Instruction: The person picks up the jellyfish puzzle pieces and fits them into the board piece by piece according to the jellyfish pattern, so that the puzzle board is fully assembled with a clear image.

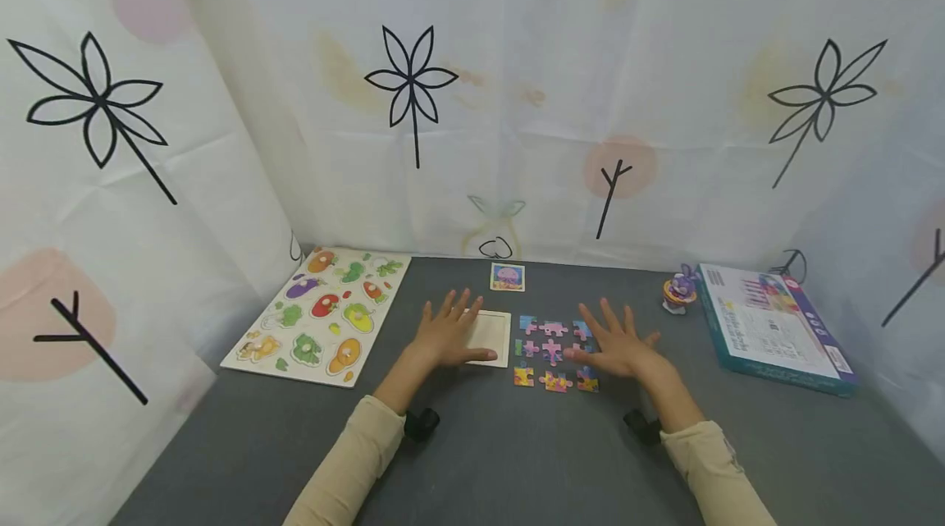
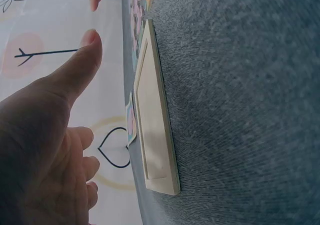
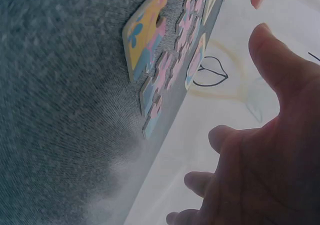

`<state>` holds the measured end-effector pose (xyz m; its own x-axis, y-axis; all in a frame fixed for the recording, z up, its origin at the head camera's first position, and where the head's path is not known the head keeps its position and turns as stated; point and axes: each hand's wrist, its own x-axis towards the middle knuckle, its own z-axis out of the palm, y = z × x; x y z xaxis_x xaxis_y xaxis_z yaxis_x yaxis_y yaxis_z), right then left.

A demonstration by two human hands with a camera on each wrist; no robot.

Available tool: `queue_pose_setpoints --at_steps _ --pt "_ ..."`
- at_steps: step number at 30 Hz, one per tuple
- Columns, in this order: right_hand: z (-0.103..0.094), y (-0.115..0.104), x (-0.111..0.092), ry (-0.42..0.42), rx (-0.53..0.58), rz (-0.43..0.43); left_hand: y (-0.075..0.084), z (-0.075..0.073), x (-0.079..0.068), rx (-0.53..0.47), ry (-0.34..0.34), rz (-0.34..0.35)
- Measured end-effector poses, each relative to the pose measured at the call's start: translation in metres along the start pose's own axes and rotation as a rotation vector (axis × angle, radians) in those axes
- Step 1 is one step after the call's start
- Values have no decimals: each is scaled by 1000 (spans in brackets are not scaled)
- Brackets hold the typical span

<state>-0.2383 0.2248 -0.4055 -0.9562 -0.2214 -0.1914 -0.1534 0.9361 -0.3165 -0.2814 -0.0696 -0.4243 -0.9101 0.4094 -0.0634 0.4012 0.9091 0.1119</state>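
My left hand is spread with straight fingers over the left part of a shallow wooden puzzle tray. In the left wrist view a gap shows between that hand and the tray. Spread fingers also mark my right hand, which hovers at the right side of the jigsaw pieces and overlaps some of them in the head view. Several loose pieces lie in rows, pink in the middle and yellow along the near row. In the right wrist view a yellow corner piece lies nearest. Both hands hold nothing.
A small picture card lies behind the tray. On the left is a board with vegetable pictures. A purple bunny figurine stands by a flat puzzle box on the right. A patterned white curtain hangs behind the grey table.
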Motion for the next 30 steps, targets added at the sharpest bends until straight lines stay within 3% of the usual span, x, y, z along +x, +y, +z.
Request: queue_pose_setpoints --at_steps 8,15,19,25,30 --pt "2 -3 6 20 -14 7 -18 -2 0 -66 -9 11" --pt "-5 -8 24 158 -79 -34 -43 -7 1 -265 -52 50" --pt "-10 -14 35 234 -57 -74 -55 -3 6 -388 -72 84" --pt "-4 -26 56 290 73 -249 -62 8 5 -369 -120 99" --pt "10 -30 70 273 125 -188 -59 16 1 -363 -99 140"
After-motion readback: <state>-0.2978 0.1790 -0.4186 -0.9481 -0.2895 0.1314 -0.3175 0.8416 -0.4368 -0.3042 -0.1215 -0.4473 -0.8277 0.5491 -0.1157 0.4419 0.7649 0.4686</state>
